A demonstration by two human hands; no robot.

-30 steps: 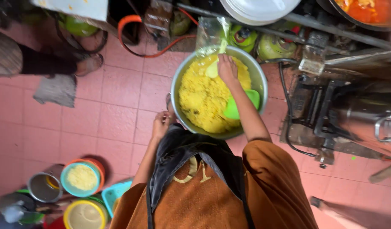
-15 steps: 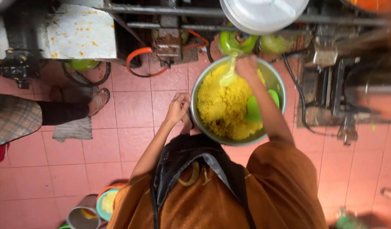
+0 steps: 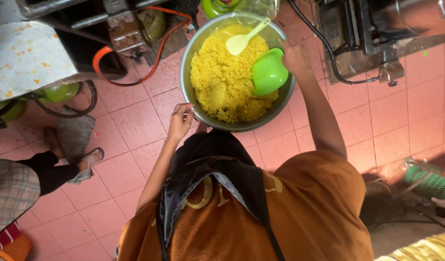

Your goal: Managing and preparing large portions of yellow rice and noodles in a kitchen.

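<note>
Everything here is placed against the large metal bowl (image 3: 238, 72), which stands on the pink tiled floor (image 3: 130, 121) and is full of yellow rice (image 3: 222, 82).

To the left of the bowl, well apart from it, another person's sandalled foot (image 3: 89, 159) rests on the tiles beside a grey cloth (image 3: 75, 133).

At the near-left rim of the bowl is the person's left hand (image 3: 180, 121). Its fingers are curled loosely and touch the rim, or are just beside it; whether they really pinch the metal cannot be told.

Inside the bowl, in the far part, a pale rice paddle (image 3: 244, 41) lies on the rice. Its long axis runs from the blade in the middle up toward the far-right rim, and no hand holds it.

Just right of the paddle, a green plastic scoop (image 3: 268, 73) lies against the right wall of the bowl.

The right hand (image 3: 296, 58) is at the right rim, touching or nearly touching the scoop's edge. This hand is clearly the nearer one to both scoop and paddle; its grip is hidden by the back of the hand.
</note>
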